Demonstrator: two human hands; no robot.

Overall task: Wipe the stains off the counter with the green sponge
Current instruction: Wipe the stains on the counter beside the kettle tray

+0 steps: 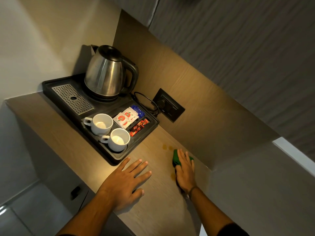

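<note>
Pressing green sponge [175, 159] flat to the surface [156, 210], near right, with right hand [185, 172], fingers straight. Bracing with left hand [126, 181], spread flat, empty. Just beyond: amber stains [164, 147], then black tray [117, 160]. Could smear instead of lifting, or bump cups [117, 139] if pushed too far.

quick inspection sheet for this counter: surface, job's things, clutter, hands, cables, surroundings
surface: pale wood-grain counter with brownish stains just past the sponge and another beside the right hand
job's things: green sponge lies on the counter under the right hand
clutter: black plastic tray holds a steel kettle, two white cups and sachets
hands: left hand lies flat on the counter; right hand presses the sponge with straight fingers
cables: black cord loops beside a dark wall socket
surroundings: wood back panel
</note>
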